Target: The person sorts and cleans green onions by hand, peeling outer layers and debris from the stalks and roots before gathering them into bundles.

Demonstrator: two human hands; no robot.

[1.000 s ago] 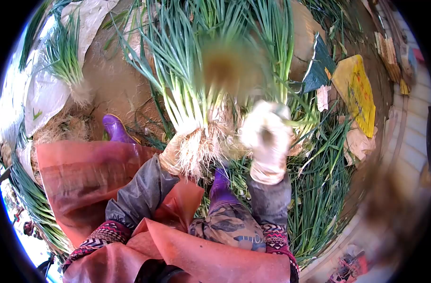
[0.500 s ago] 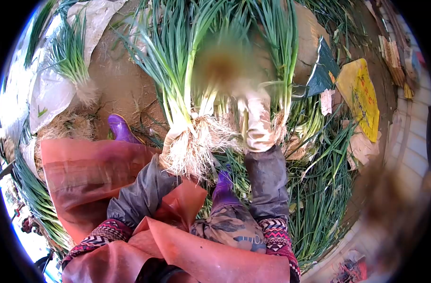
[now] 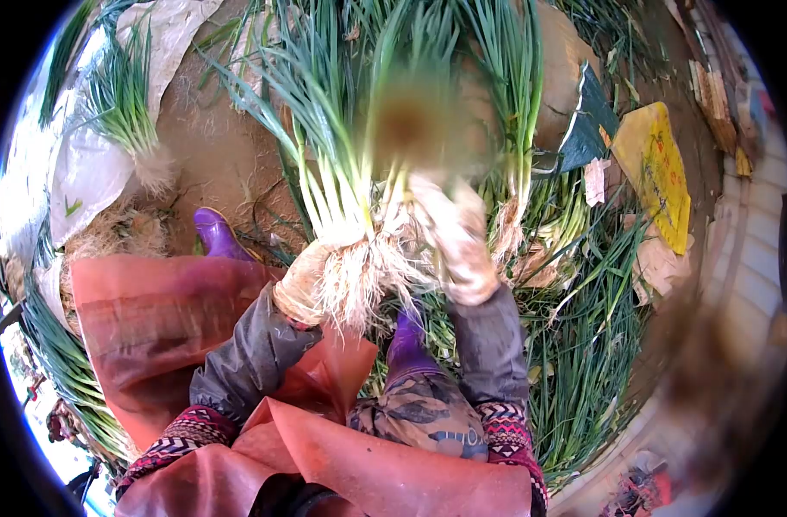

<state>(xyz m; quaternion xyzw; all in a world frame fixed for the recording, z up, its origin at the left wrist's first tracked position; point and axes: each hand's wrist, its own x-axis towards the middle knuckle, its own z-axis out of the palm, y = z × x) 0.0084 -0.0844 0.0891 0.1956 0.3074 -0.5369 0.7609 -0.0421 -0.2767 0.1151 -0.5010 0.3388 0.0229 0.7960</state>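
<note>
your off-white-gloved left hand (image 3: 300,283) grasps the long green-and-white onion bunch (image 3: 331,191) low, stems toward 1 o'clock; blurred off-white-gloved right hand (image 3: 455,239) at its 4 o'clock, finger grip unclear.

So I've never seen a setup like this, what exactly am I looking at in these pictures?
There's no robot here: these are a person's own arms and gloved hands. All the pictures come from one camera on the person's head, looking forward and down, so the view is round and bulging. The left hand holds a bunch of what look like green onions near its pale roots. The right hand, blurred, is beside that bunch; its grip is unclear. More onions lie on the brown ground, with a yellow sheet on the far right. Below are an orange apron and purple boots.
</note>
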